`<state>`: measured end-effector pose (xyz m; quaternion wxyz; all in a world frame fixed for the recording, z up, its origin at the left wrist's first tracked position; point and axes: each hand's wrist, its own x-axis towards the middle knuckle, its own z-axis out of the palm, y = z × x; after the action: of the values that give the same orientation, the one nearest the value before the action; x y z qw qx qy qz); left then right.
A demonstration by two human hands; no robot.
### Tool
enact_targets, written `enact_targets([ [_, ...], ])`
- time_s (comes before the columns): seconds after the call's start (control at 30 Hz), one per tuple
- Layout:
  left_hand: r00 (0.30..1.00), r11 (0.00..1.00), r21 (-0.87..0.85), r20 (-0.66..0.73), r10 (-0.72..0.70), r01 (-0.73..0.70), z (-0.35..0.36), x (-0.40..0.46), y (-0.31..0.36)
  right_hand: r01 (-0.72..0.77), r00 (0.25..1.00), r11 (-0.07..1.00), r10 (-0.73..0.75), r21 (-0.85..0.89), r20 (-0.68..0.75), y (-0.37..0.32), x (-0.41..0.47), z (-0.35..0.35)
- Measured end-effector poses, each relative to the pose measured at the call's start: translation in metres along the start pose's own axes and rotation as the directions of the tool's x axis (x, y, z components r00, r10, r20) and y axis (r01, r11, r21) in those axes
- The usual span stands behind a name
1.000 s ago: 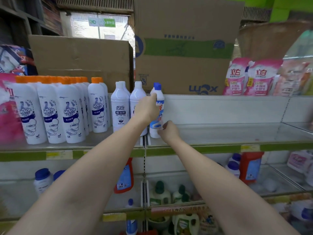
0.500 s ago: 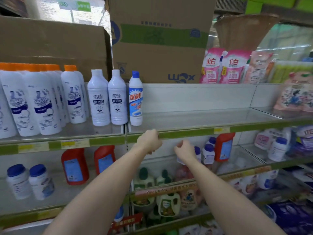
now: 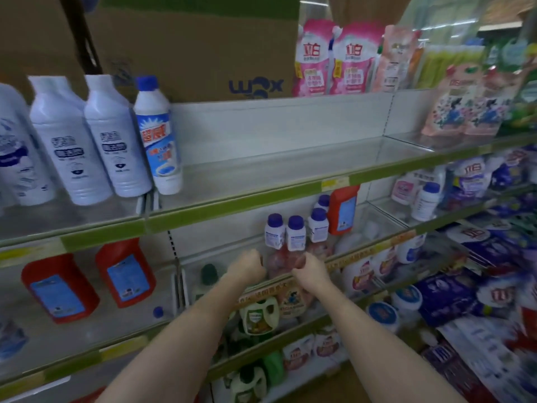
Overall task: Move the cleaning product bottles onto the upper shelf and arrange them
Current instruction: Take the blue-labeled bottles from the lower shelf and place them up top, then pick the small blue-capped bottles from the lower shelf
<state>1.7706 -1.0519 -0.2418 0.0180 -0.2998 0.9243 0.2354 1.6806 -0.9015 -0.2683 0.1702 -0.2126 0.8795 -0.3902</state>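
A blue-capped white bottle [image 3: 158, 135] with a red and blue label stands on the upper shelf [image 3: 261, 193], right of two white bottles [image 3: 116, 141]. On the shelf below, three small white bottles with blue caps [image 3: 295, 234] stand together. My left hand [image 3: 247, 267] and my right hand [image 3: 309, 270] are side by side just below and in front of these small bottles, at the shelf's front rail. Both hands' fingers are loosely curled and I see nothing held in either. Motion blurs the whole view.
Red jugs [image 3: 125, 271] stand on the middle shelf at the left, and another red jug [image 3: 344, 207] behind the small bottles. Pink refill pouches [image 3: 312, 59] and cardboard boxes [image 3: 189, 48] sit behind the upper shelf. Green and white jugs [image 3: 258, 315] fill the lower shelf.
Both hands have dropped from the upper shelf, where the left one let go of the blue-capped bottle, down to the middle shelf. The view has swung right and downward.
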Motion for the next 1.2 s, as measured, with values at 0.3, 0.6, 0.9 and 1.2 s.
enact_targets([
  [0.3,0.999,0.988,-0.152,0.027,0.021,-0.017,0.028,0.072,0.044,-0.056,0.998,0.998,0.056,-0.015,-0.003,0.031,0.089,-0.028],
  [0.6,0.995,0.986,-0.134,0.013,-0.102,0.103,0.048,0.146,0.064,0.068,0.989,0.996,-0.06,-0.055,0.135,0.045,0.193,-0.036],
  [0.9,0.985,0.979,-0.129,-0.04,-0.166,0.159,0.07,0.19,0.087,0.288,0.933,0.936,-0.228,-0.2,0.278,0.029,0.27,-0.04],
  [1.2,0.968,0.964,-0.095,-0.008,-0.25,0.248,0.075,0.192,0.069,0.409,0.878,0.855,-0.274,-0.318,0.393,0.026,0.287,-0.037],
])
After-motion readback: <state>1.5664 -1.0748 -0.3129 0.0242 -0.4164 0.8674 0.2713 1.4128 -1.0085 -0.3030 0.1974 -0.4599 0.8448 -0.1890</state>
